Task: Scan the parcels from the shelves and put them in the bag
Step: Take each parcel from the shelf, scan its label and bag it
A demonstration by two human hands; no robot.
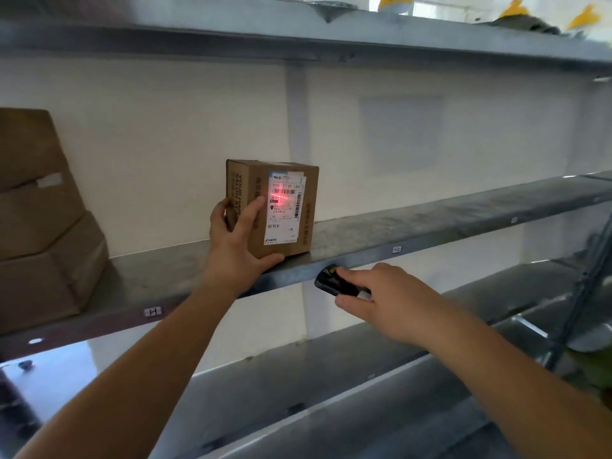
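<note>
A small brown cardboard parcel [281,210] with a white shipping label stands on the middle metal shelf [430,223]. My left hand [236,240] grips its left front corner, thumb under the bottom edge and fingers round the side. A red scan light glows on the label's barcode. My right hand [381,299] holds a black handheld scanner [334,281] just below and right of the parcel, pointed up at the label. The bag is out of view.
Larger brown cardboard boxes [36,210] are stacked at the shelf's left end. The upper shelf [331,31] carries grey packets with yellow tags at the right. A lower shelf [331,359] runs beneath my arms. A cream wall stands behind the shelves.
</note>
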